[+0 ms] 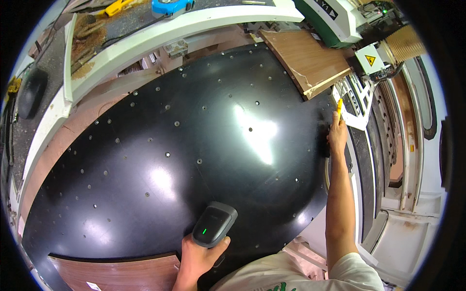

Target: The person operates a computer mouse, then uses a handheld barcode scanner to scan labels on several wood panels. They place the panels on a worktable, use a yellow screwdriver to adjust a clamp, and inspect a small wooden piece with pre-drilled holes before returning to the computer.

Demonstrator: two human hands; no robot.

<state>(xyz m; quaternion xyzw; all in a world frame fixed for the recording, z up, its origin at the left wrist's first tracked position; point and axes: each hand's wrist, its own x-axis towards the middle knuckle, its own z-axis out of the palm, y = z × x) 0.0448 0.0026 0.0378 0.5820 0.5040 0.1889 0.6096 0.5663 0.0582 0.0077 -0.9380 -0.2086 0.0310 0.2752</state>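
Note:
My left hand (198, 254) is closed round the handle of a black handheld barcode scanner (215, 223), which shows a green light on top. It is held over a glossy black table (218, 140) dotted with small round studs. At the table's right edge my right hand (337, 136) is closed on a slim yellow tool (340, 105) whose exact kind I cannot make out. Beyond that hand, a brown wood-grain panel (310, 60) rests over the table's far right corner, its near edge pale. A second brown panel (116, 272) lies at the near left, beside my left forearm.
A white machine part with a yellow warning sign (370, 60) and a ribbed tan hose (405, 44) stand at the far right. On the grey surface at the far left lie a black mouse (33, 92), a blue tape measure (171, 7) and a yellow tool (118, 7).

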